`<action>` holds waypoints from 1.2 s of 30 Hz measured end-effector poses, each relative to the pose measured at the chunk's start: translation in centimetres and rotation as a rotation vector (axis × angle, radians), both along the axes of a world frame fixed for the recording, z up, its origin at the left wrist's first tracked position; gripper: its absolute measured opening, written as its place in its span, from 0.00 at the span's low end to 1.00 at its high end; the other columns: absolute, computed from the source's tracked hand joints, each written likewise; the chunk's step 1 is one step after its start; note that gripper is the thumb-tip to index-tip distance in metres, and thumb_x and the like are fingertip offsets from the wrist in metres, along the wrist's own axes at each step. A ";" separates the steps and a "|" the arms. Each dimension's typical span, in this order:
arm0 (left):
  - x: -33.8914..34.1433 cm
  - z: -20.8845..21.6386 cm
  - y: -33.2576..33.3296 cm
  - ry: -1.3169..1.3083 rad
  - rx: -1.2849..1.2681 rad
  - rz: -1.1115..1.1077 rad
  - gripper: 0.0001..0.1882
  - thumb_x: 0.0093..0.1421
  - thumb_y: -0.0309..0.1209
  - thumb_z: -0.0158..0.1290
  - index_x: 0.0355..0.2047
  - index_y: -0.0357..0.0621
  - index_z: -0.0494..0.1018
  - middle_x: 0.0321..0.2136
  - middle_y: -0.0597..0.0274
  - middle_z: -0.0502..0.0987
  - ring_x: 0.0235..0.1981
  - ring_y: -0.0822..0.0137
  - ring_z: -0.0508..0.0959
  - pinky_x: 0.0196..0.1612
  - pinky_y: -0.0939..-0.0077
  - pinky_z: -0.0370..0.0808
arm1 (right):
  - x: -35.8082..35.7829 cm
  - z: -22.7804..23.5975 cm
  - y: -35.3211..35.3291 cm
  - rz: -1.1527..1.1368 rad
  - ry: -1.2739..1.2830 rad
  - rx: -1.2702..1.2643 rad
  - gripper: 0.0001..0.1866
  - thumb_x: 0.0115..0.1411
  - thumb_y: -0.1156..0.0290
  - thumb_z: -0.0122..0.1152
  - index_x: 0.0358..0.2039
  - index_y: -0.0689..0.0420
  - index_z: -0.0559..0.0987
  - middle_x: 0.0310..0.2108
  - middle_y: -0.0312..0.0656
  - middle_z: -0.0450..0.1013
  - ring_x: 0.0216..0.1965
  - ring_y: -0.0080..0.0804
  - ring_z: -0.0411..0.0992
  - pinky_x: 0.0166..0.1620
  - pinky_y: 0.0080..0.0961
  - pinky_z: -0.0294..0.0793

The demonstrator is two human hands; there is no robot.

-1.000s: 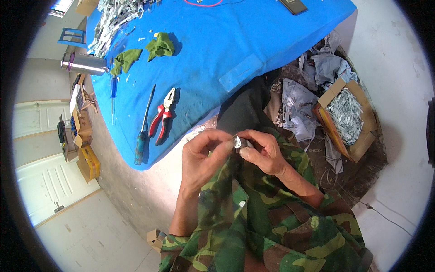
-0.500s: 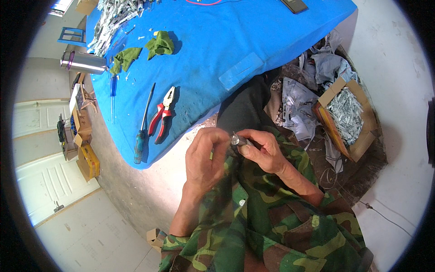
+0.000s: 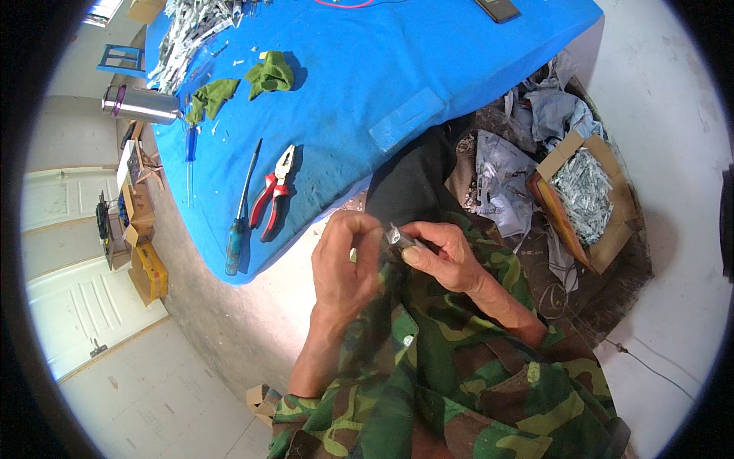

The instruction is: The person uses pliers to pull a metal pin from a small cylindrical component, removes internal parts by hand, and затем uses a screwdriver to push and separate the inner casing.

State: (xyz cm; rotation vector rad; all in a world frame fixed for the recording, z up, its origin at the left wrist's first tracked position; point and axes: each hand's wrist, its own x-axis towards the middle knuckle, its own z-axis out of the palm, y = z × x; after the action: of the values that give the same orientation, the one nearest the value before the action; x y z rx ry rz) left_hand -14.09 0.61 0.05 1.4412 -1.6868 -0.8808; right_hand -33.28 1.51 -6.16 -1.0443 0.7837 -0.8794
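Between my hands, above my lap, is a small silvery-grey metal piece [image 3: 398, 237] with a shiny end. My right hand [image 3: 447, 256] is closed round it, thumb on top, with the shiny end pointing left. Just left of that end my left hand [image 3: 345, 264] is curled, thumb and forefinger brought together; whatever they pinch is hidden or too small to name. On the blue-covered table [image 3: 336, 92] ahead lie red-and-black pliers [image 3: 276, 191] and a screwdriver with a worn blue handle [image 3: 234, 246].
Farther left are a second blue-handled screwdriver [image 3: 191, 145], two green cloths [image 3: 270, 75] and a steel flask [image 3: 145, 105]. A heap of silvery strips [image 3: 191, 38] lies at the back. On the right stands a cardboard box [image 3: 625, 243] of similar pieces beside plastic bags [image 3: 501, 183].
The metal piece has tilted slightly in my right hand, its shiny end turning. My left fingers have shifted a little upward beside it. The tools on the table are unmoved.
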 end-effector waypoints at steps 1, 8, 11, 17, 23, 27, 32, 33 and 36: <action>0.1 0.1 -0.2 0.027 0.032 -0.005 0.04 0.62 0.16 0.55 0.36 0.36 0.73 0.32 0.56 0.76 0.31 0.66 0.79 0.37 0.75 0.76 | 0.0 0.1 0.0 -0.013 -0.005 0.008 0.16 0.66 0.66 0.62 0.48 0.65 0.80 0.29 0.25 0.71 0.29 0.10 0.63 0.31 0.14 0.63; 0.8 -0.3 0.0 0.319 0.221 -0.010 0.09 0.69 0.29 0.58 0.42 0.35 0.74 0.35 0.63 0.78 0.32 0.76 0.76 0.36 0.81 0.75 | 0.0 -0.3 0.0 -0.015 -0.056 0.037 0.20 0.67 0.64 0.62 0.51 0.67 0.78 0.31 0.29 0.71 0.31 0.12 0.63 0.34 0.15 0.64; 0.2 0.2 0.2 0.339 0.169 0.155 0.04 0.61 0.20 0.58 0.37 0.35 0.77 0.34 0.58 0.80 0.33 0.73 0.80 0.38 0.79 0.77 | 0.3 0.1 0.1 -0.062 -0.119 0.071 0.19 0.68 0.64 0.61 0.50 0.67 0.78 0.32 0.30 0.72 0.30 0.12 0.64 0.33 0.15 0.64; 0.4 0.4 0.9 -0.015 -0.122 -0.022 0.10 0.53 0.17 0.66 0.36 0.39 0.81 0.32 0.58 0.81 0.30 0.66 0.82 0.33 0.74 0.79 | 0.4 -0.2 0.0 -0.082 -0.147 0.079 0.17 0.68 0.64 0.60 0.48 0.66 0.78 0.32 0.30 0.72 0.30 0.13 0.64 0.33 0.15 0.65; 0.4 -0.4 0.7 -0.169 -0.300 -0.096 0.13 0.50 0.18 0.67 0.37 0.42 0.82 0.32 0.58 0.81 0.32 0.59 0.84 0.33 0.70 0.80 | 0.5 -0.4 0.0 -0.046 -0.103 0.037 0.16 0.68 0.66 0.59 0.48 0.66 0.78 0.33 0.31 0.73 0.31 0.14 0.66 0.33 0.14 0.67; 0.4 -0.3 0.5 -0.230 -0.353 -0.153 0.12 0.53 0.18 0.66 0.38 0.39 0.81 0.33 0.56 0.81 0.32 0.59 0.84 0.33 0.69 0.81 | 0.2 0.2 -0.2 -0.046 -0.036 0.016 0.15 0.68 0.67 0.61 0.48 0.66 0.78 0.31 0.30 0.73 0.30 0.13 0.66 0.33 0.14 0.67; 0.6 0.4 0.8 -0.351 -0.347 -0.202 0.11 0.55 0.17 0.62 0.39 0.37 0.77 0.34 0.54 0.80 0.32 0.56 0.83 0.33 0.67 0.80 | 0.2 0.2 -0.2 -0.037 0.038 -0.068 0.15 0.67 0.68 0.64 0.47 0.66 0.79 0.30 0.28 0.72 0.29 0.13 0.65 0.32 0.14 0.66; 0.6 0.6 0.9 -0.368 -0.326 -0.202 0.11 0.56 0.17 0.62 0.39 0.37 0.77 0.34 0.54 0.79 0.32 0.56 0.83 0.33 0.67 0.80 | 0.3 0.3 -0.3 -0.026 0.051 -0.075 0.15 0.67 0.68 0.64 0.47 0.66 0.79 0.30 0.28 0.72 0.29 0.13 0.65 0.31 0.14 0.65; 0.7 0.3 1.0 -0.411 -0.318 -0.226 0.13 0.55 0.17 0.59 0.41 0.39 0.76 0.35 0.55 0.78 0.34 0.55 0.82 0.34 0.66 0.80 | 0.1 0.4 -0.3 -0.023 0.072 -0.098 0.15 0.66 0.68 0.65 0.47 0.66 0.79 0.30 0.29 0.72 0.29 0.13 0.64 0.31 0.14 0.65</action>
State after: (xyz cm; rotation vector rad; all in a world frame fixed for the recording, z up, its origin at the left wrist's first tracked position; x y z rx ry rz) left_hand -13.42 1.58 0.30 1.2863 -2.2138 -0.4138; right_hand -33.15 1.18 -5.74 -1.1603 0.8212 -0.9108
